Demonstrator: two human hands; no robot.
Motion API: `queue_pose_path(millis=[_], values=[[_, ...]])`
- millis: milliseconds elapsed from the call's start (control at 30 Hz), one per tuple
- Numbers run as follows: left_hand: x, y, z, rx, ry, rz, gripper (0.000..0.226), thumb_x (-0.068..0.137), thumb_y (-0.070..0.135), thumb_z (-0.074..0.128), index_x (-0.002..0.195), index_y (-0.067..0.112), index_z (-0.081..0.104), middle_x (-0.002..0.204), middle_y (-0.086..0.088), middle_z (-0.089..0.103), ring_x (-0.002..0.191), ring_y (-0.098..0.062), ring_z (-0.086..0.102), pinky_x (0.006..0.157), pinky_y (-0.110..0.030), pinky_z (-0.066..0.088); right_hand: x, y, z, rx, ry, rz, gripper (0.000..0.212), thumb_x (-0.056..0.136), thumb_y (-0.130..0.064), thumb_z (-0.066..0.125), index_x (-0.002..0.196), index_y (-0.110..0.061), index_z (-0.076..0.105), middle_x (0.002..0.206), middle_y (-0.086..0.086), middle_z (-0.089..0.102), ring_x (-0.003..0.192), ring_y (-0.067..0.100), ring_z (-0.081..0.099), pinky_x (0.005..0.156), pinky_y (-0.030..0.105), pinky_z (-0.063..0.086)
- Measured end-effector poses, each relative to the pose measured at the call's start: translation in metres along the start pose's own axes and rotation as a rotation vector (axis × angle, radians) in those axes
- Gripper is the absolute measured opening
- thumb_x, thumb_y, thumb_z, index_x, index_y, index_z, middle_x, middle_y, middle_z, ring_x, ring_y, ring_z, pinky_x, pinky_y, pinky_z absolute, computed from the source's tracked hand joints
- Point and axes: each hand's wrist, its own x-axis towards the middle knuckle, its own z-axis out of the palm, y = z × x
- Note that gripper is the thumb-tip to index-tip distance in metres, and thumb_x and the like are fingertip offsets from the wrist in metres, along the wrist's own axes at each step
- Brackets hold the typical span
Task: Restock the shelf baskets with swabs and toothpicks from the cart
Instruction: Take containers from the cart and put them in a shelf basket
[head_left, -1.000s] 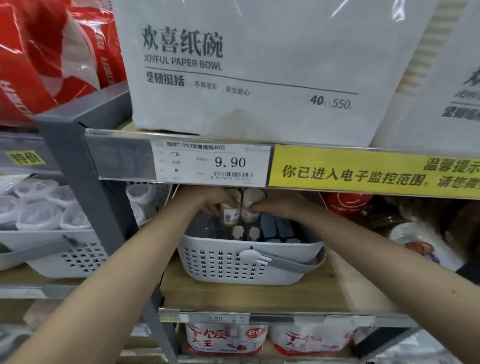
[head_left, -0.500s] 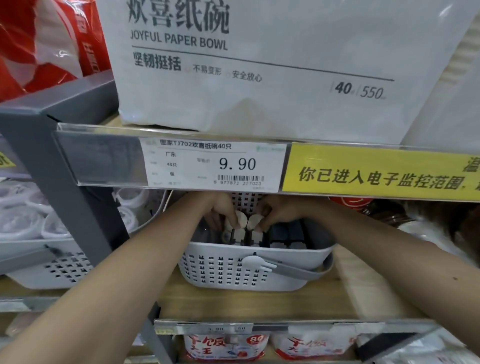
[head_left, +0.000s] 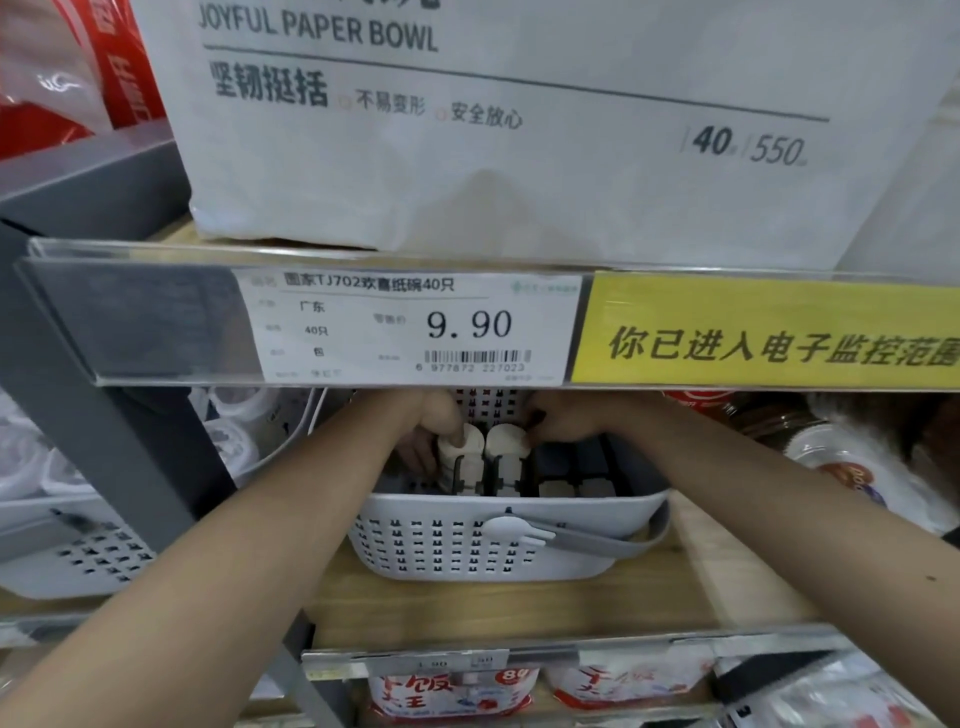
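A white perforated basket (head_left: 467, 551) with a grey handle stands on the wooden shelf under the price rail. Inside it are rows of small packs with dark and pale tops. Both my hands reach into its back half. My left hand (head_left: 436, 421) holds a small white-capped container (head_left: 465, 452), thumb on its cap. My right hand (head_left: 561, 418) holds a second white-capped container (head_left: 506, 452) right beside the first. Both containers stand low among the packs. The fingers are partly hidden behind the price rail.
A price rail (head_left: 415, 327) with a 9.90 tag and a yellow notice hangs just above my hands. A big paper bowl pack (head_left: 519, 130) sits on the upper shelf. Another white basket (head_left: 98, 551) with clear tubs stands left; packaged plates (head_left: 841, 467) lie right.
Both hands have lowered the two containers from above the basket down into it among the packs. The camera has moved closer and tilted down.
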Motion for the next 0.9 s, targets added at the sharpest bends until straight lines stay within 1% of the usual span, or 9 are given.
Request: queue_pose_path(millis=[167, 300, 433, 533, 667, 733, 800, 867, 900], values=[[-0.004, 0.000, 0.000, -0.044, -0.014, 0.012, 0.050, 0.100, 0.000, 0.034, 0.148, -0.001, 0.017, 0.148, -0.026, 0.032, 0.136, -0.037, 0.035, 0.108, -0.044, 0.034, -0.005, -0.001, -0.003, -0.103, 0.011, 0.026, 0.041, 0.094, -0.029, 0.056, 0.130, -0.008, 0.052, 0.132, 0.010, 0.051, 0.117, 0.026, 0.050, 0.103, 0.042, 0.040], [-0.010, 0.001, 0.002, -0.048, -0.022, -0.002, 0.052, 0.101, 0.005, 0.036, 0.149, 0.001, 0.015, 0.150, -0.024, 0.029, 0.136, -0.036, 0.035, 0.107, -0.043, 0.035, -0.006, -0.001, -0.003, -0.116, 0.030, 0.031, 0.044, 0.093, -0.032, 0.056, 0.131, -0.009, 0.052, 0.134, 0.010, 0.051, 0.117, 0.025, 0.050, 0.103, 0.041, 0.040], [-0.013, 0.001, -0.002, 0.072, -0.014, -0.034, 0.055, 0.100, 0.024, 0.043, 0.147, 0.003, 0.023, 0.144, -0.023, 0.040, 0.124, -0.036, 0.050, 0.094, -0.043, 0.044, -0.009, -0.004, -0.005, -0.114, 0.030, 0.041, 0.044, 0.093, -0.032, 0.056, 0.131, -0.010, 0.051, 0.133, 0.010, 0.051, 0.116, 0.025, 0.050, 0.103, 0.039, 0.040], [-0.017, 0.000, -0.004, 0.090, 0.036, -0.033, 0.058, 0.097, 0.036, 0.048, 0.143, 0.003, 0.033, 0.134, -0.019, 0.051, 0.102, -0.030, 0.061, 0.079, -0.040, 0.050, -0.013, -0.007, -0.008, -0.132, 0.045, 0.036, 0.044, 0.093, -0.033, 0.056, 0.130, -0.011, 0.051, 0.133, 0.009, 0.051, 0.117, 0.025, 0.050, 0.103, 0.039, 0.040], [-0.028, 0.001, -0.007, 0.183, 0.162, 0.006, 0.057, 0.095, 0.037, 0.053, 0.140, 0.006, 0.038, 0.133, -0.016, 0.054, 0.106, -0.031, 0.061, 0.078, -0.040, 0.049, -0.025, -0.012, -0.013, -0.082, 0.101, 0.038, 0.049, 0.091, -0.033, 0.057, 0.135, -0.012, 0.048, 0.138, 0.009, 0.049, 0.120, 0.024, 0.048, 0.104, 0.037, 0.039], [-0.035, 0.003, -0.008, 0.261, 0.216, 0.050, 0.049, 0.095, 0.035, 0.054, 0.133, 0.005, 0.046, 0.127, -0.016, 0.057, 0.094, -0.028, 0.063, 0.071, -0.035, 0.050, -0.038, -0.017, -0.018, -0.034, 0.135, -0.015, 0.045, 0.093, -0.029, 0.057, 0.134, -0.012, 0.049, 0.137, 0.007, 0.050, 0.121, 0.023, 0.048, 0.099, 0.028, 0.036], [-0.040, 0.004, -0.011, 0.293, 0.280, 0.106, 0.042, 0.095, 0.032, 0.053, 0.126, 0.004, 0.051, 0.122, -0.016, 0.059, 0.080, -0.024, 0.060, 0.069, -0.033, 0.049, -0.051, -0.022, -0.023, -0.016, 0.177, -0.075, 0.034, 0.094, -0.027, 0.056, 0.125, -0.015, 0.055, 0.121, 0.002, 0.055, 0.112, 0.018, 0.049, 0.087, 0.023, 0.035], [-0.044, 0.000, -0.014, 0.272, 0.362, 0.152, 0.040, 0.095, 0.031, 0.053, 0.125, 0.005, 0.052, 0.120, -0.016, 0.060, 0.083, -0.024, 0.059, 0.071, -0.033, 0.049, -0.063, -0.024, -0.025, 0.003, 0.219, -0.111, 0.005, 0.094, -0.025, 0.054, 0.097, -0.023, 0.058, 0.098, -0.007, 0.056, 0.092, 0.011, 0.049, 0.074, 0.017, 0.037], [-0.048, -0.001, -0.015, 0.267, 0.398, 0.192, 0.039, 0.095, 0.031, 0.053, 0.125, 0.006, 0.053, 0.121, -0.016, 0.059, 0.084, -0.023, 0.058, 0.073, -0.032, 0.048, -0.068, -0.025, -0.026, 0.016, 0.246, -0.146, 0.010, 0.095, -0.022, 0.053, 0.087, -0.027, 0.053, 0.090, -0.009, 0.054, 0.084, 0.007, 0.048, 0.070, 0.013, 0.037]])
